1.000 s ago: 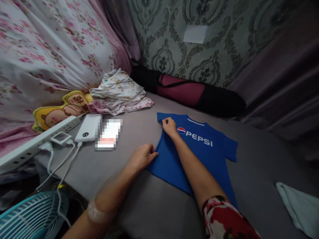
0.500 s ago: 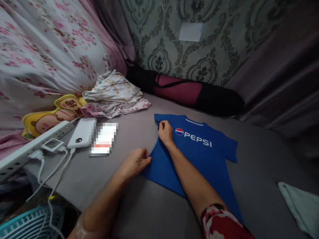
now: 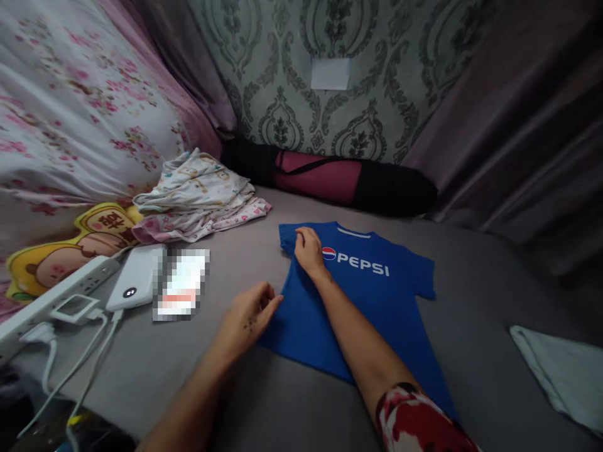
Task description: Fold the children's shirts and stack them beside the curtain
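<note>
Nearest, the left hand (image 3: 249,317) comes in with fingers loosely curled, thumb out at the left edge of the shirt (image 3: 377,314), and whether it grips fabric I can't tell. The shirt lies spread, print up, mid-sheet (image 3: 475,276), and there's the right hand (image 3: 308,250), half closed by its far-left sleeve, hold unclear too! Beyond, clothes (image 3: 202,185) heap far left, a bag (image 3: 318,182) beside them.
</note>
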{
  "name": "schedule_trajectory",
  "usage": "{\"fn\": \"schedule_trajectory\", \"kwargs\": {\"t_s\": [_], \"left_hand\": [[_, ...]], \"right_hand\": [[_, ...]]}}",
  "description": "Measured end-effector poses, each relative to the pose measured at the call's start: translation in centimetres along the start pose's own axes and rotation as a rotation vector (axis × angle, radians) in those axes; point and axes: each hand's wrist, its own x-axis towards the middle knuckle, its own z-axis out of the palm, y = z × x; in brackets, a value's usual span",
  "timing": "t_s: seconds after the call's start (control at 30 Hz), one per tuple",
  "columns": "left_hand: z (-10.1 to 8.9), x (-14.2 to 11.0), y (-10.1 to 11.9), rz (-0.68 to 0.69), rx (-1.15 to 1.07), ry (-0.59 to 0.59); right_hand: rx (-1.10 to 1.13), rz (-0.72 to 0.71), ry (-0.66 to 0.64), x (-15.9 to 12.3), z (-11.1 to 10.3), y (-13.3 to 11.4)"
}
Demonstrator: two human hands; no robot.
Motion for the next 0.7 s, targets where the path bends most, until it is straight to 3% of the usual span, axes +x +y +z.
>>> {"fn": "schedule_trajectory", "kwargs": {"t_s": [0.07, 0.13, 0.2, 0.33, 0.53, 0.7], "left_hand": [[0.9, 0.0, 0.4, 0.211, 0.061, 0.020], [2.2, -0.1, 0.3, 0.402, 0.145, -0.052], [3.5, -0.2, -0.2, 0.475, 0.239, -0.146], [5.1, -0.3, -1.4, 0.433, 0.354, -0.229], [5.2, -0.1, -1.3, 0.370, 0.414, -0.281], [5.5, 0.0, -1.6, 0.364, 0.421, -0.287]], "right_hand": [[-0.099, 0.125, 0.041, 0.0, -0.5, 1.0], [-0.198, 0.171, -0.019, -0.3, -0.5, 1.9], [-0.262, 0.168, -0.114, -0.6, -0.1, 2.3], [-0.305, 0.190, -0.217, -0.5, 0.4, 2.2], [-0.281, 0.231, -0.387, 1.9, -0.6, 3.0], [-0.315, 0.254, -0.415, 5.0, -1.3, 4.8]]}}
